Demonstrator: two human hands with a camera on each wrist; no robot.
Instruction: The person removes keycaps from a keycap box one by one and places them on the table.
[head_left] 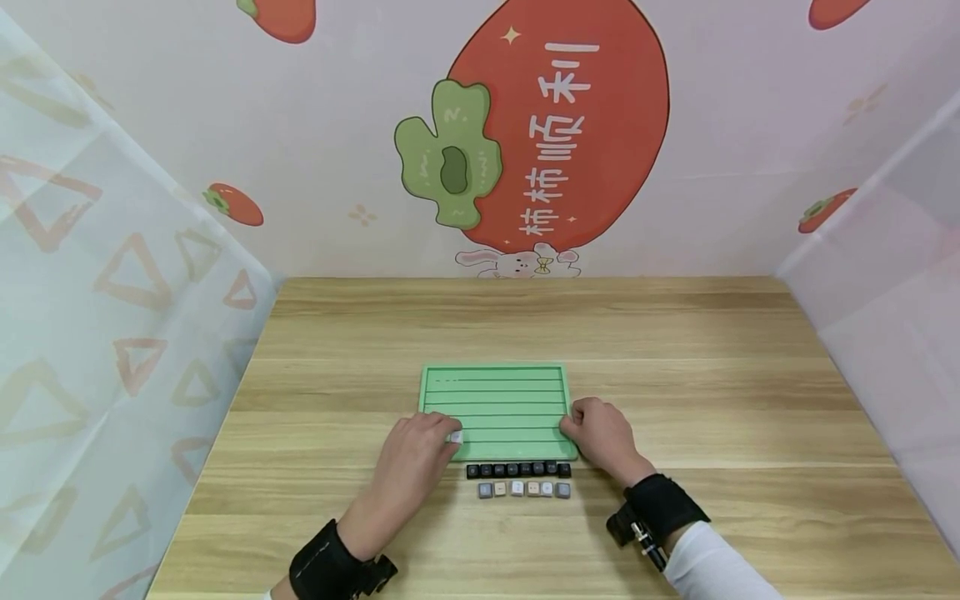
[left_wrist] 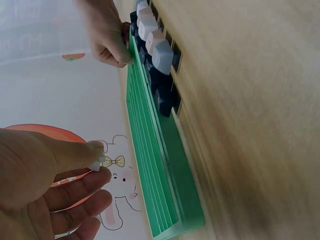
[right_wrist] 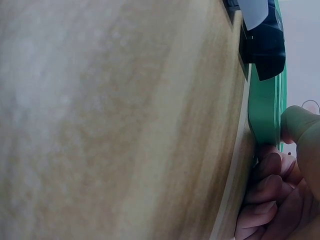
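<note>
A white keycap (head_left: 456,437) is pinched between the thumb and index finger of my left hand (head_left: 415,454), above the left front part of a green ridged tray (head_left: 495,397). The left wrist view shows the same small keycap (left_wrist: 96,164) at the fingertips, apart from the tray. At the tray's right edge, my right hand (head_left: 602,435) grips the rim, thumb on top and the other fingers curled at the side, as the right wrist view shows. Along the tray's front lies a row of black keycaps (head_left: 512,470), and nearer to me a row of grey, beige and white keycaps (head_left: 517,489).
All of it rests on a wood-grain table (head_left: 712,375). Behind stands a printed backdrop (head_left: 330,108) with a large red persimmon, and patterned cloth (head_left: 112,333) hangs at the left side. Both wrists wear black straps with cameras.
</note>
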